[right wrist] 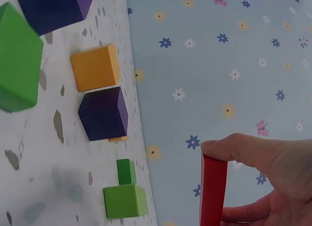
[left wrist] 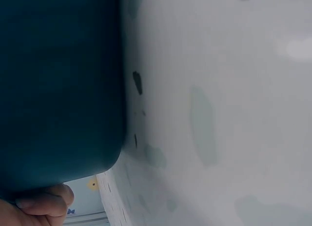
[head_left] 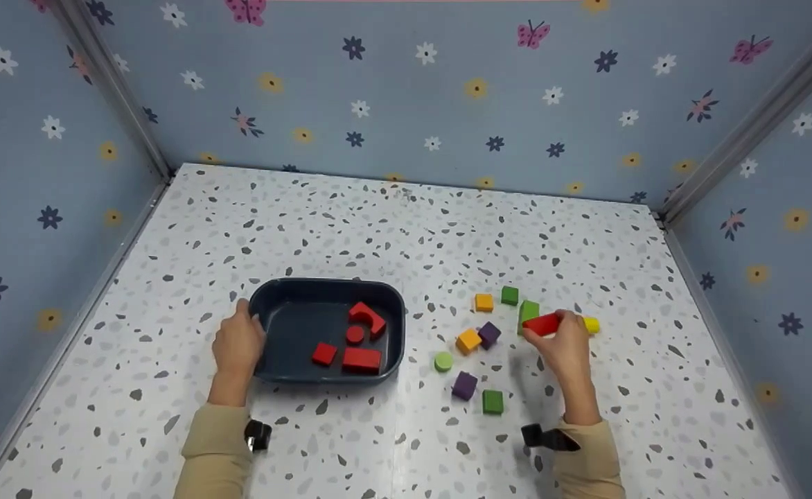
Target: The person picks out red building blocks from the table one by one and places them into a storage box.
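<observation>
While your left hand (head_left: pixel 237 345) grips the left end of the dark tray (head_left: pixel 287 339), your right hand (head_left: pixel 567 350) has its fingers clamped on a red block (head_left: pixel 541 325), apparently clear of the counter (head_left: pixel 350 229) near the yellow piece (head_left: pixel 592 325). Since four red pieces (head_left: pixel 361 360) already lie in the tray, the step in hand looks like gathering red ones. The next move seems to call for carrying it leftward over the loose blocks (head_left: pixel 468 340) and releasing it on the tray's bare left side.
</observation>
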The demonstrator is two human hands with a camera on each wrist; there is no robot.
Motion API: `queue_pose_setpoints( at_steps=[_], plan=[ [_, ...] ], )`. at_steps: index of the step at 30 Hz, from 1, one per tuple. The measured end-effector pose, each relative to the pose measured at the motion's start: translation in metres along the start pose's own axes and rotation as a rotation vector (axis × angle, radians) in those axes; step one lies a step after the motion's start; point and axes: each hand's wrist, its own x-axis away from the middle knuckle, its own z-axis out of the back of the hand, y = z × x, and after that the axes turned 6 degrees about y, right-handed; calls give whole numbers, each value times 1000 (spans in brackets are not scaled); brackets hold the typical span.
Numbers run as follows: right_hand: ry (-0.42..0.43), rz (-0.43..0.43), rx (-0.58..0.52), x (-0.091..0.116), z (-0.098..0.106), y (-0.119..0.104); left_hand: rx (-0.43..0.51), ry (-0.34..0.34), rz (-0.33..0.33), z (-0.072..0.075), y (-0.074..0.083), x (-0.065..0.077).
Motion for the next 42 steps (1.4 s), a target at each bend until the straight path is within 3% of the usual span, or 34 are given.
queue_pose_setpoints(
  at_steps=[9,24,36,42],
  plan=[
    [-26,33,-7,7,-15,-30,-2,-14,15,1,1,0],
    [-4,173,-84,21,-38,-64,-8,-6,14,0,0,0],
    [29,394,-125,33,-57,-87,-4,-5,5,1,0,1],
    [7,434,-130,37,-66,-98,-5,-14,13,1,0,0]
  ],
)
